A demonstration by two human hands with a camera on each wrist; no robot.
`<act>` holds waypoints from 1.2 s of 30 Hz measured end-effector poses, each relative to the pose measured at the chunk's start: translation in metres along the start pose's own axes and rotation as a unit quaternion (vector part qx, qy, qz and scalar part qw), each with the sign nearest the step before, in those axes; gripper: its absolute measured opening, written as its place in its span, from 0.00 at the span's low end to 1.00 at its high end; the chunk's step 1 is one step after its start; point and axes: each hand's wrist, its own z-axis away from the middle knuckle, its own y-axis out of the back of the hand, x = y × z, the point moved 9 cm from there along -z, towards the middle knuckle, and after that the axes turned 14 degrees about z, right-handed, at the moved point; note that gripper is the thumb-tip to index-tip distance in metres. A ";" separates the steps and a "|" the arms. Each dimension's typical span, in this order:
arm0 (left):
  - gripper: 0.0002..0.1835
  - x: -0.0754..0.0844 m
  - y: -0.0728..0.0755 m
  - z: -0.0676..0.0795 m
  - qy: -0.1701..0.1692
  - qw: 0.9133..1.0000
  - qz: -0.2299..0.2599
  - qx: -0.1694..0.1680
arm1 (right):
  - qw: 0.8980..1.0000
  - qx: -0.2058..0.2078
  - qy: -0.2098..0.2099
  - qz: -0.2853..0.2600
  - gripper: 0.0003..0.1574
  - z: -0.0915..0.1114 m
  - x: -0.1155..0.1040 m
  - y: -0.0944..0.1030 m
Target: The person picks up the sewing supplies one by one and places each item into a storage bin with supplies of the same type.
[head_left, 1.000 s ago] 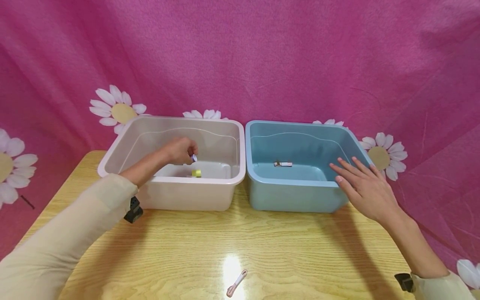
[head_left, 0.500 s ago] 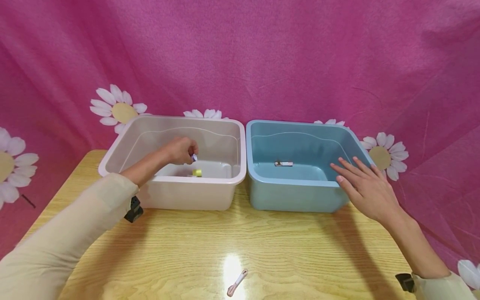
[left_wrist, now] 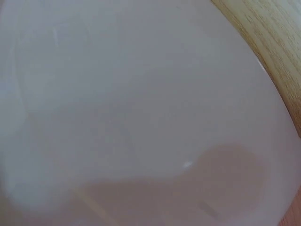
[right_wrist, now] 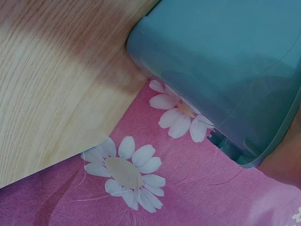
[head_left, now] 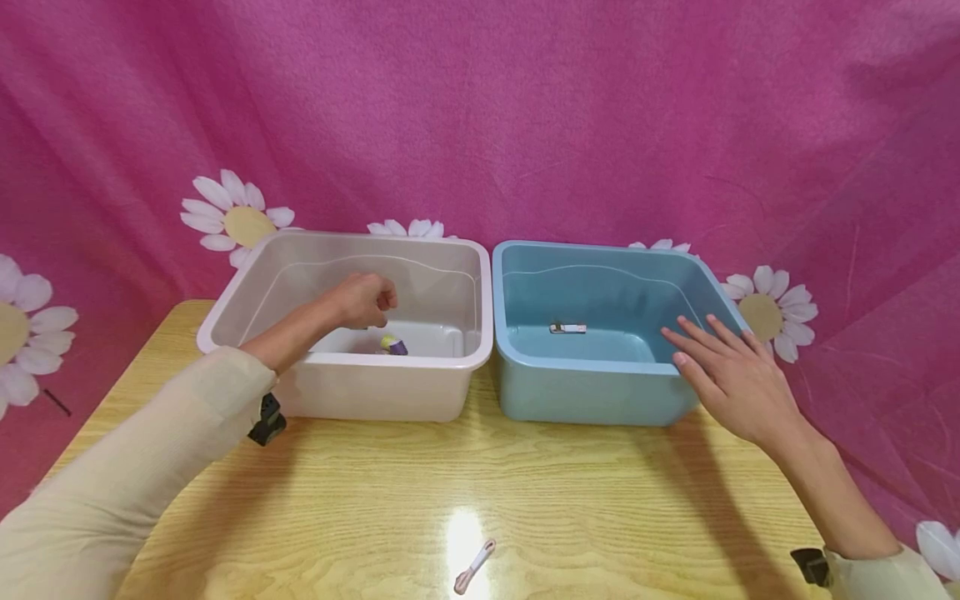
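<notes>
My left hand (head_left: 363, 300) hangs inside the pale pink bin (head_left: 375, 390), its fingers loosely bent with nothing between them. Below its fingertips, on the bin floor, a small purple item (head_left: 399, 347) lies against a small yellow item (head_left: 387, 341); both look like little rolls or bundles, partly cut off by the front rim. My right hand (head_left: 731, 379) is spread with straight fingers over the right front corner of the blue bin (head_left: 592, 393). A slim bundle with a white band (head_left: 567, 328) lies inside that bin.
On the wooden table (head_left: 360, 500), near its front edge, lies a folded pink cord with a white band (head_left: 474, 567). Both bins stand side by side against a magenta flowered cloth (head_left: 480, 125). The left wrist view shows mostly the pale bin's wall (left_wrist: 141, 94).
My left hand has let go of the purple item, which has dropped beside the yellow one on the pale bin's floor. The right hand has stayed where it was.
</notes>
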 end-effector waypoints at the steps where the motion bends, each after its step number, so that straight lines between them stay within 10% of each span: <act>1: 0.09 0.001 0.001 0.000 -0.004 1.000 0.001 0.001 | 1.000 0.000 0.000 0.000 0.26 0.000 0.000 0.000; 9: 0.13 0.010 0.016 0.004 -0.037 0.997 0.058 0.032 | 1.000 -0.001 -0.001 -0.001 0.26 0.000 -0.001 0.001; 36: 0.21 0.055 0.036 0.058 -0.152 0.980 -0.001 0.127 | 1.000 0.000 -0.006 0.001 0.26 0.000 0.000 0.002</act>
